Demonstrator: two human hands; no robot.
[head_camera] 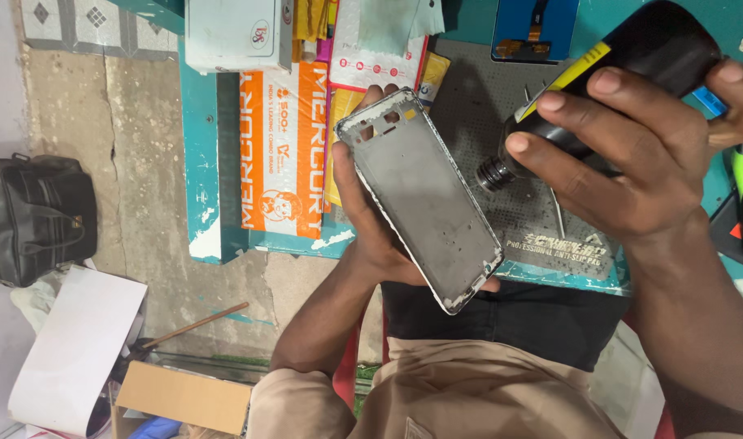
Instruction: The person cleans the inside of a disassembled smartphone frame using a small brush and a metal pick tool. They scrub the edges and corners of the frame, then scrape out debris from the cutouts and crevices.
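Phone frame [424, 203], bare grey metal, held up over the edge of the teal surface [199, 162], long axis running from upper left to lower right. Left hand [370, 232] grasps it from below, fingers wrapped around its left edge. Dark bottle [623, 73] sits just right of the frame, tilted, nozzle pointing down-left toward it, near but apart. Right hand [632, 162] is clenched around the bottle. Grey mat [485, 106] lies beneath.
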